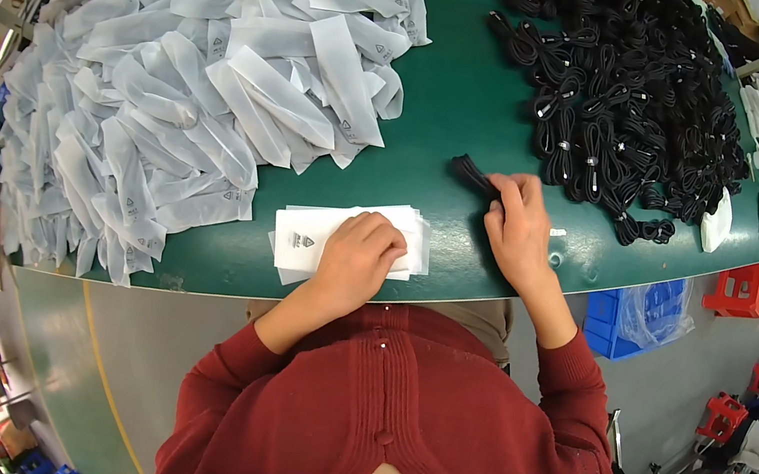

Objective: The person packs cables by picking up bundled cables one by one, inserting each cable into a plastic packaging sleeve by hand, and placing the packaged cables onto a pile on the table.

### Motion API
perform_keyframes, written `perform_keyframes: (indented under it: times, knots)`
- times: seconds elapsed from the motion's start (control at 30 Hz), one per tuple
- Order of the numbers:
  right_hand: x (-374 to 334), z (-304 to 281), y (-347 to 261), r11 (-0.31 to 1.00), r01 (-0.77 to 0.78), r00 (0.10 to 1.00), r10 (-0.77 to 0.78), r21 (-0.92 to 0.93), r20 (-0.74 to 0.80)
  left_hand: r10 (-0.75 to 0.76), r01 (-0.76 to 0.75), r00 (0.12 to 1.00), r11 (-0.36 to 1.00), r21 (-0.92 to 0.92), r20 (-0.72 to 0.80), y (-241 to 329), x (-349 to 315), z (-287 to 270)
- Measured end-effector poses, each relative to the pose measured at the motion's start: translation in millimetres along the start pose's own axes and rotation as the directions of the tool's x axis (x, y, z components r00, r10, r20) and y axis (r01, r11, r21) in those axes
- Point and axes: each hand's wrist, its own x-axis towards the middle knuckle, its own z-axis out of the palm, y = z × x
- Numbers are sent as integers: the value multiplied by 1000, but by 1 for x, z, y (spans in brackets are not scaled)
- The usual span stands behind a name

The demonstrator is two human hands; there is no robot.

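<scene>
My left hand (359,256) rests on a small stack of flat white translucent bags (302,234) near the table's front edge. Its fingers are curled and drawn together at the top bag, and the fingertips are partly hidden. To the right, my right hand (519,223) is closed around a bundled black cable (473,174), whose folded end sticks out to the upper left, just above the green table (445,96). A gap of bare tabletop separates the cable from the bags.
A big heap of filled translucent bags (251,103) covers the table's left side. Many coiled black cables (614,116) are piled at the far right. Below the right edge stand a blue crate (616,324) with clear plastic and a red stool (738,290).
</scene>
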Motion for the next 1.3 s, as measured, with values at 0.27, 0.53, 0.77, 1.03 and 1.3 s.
perform_keyframes:
  times: [0.27,0.53,0.77,1.03,1.3]
  knots:
    - [-27,-23,-46,920,-10,983,-62,392,172,-389,363,921,852,-376,9,5,2,-9]
    - [-33,-19,-42,928,105,925,-223,356,309,-215,179,975,910,-374,-55,8,4,-8]
    - [-28,2,-51,796,-409,900,269,448,344,87,-83,996,977,-196,11,27,14,-18]
    - [-4,6,-57,779,385,921,-360,495,-149,-60,29,995,933,-358,-74,23,40,-41]
    - [47,-13,33,923,-46,941,-88,-382,-325,-469,-17,806,592,-806,-361,-25,115,-122]
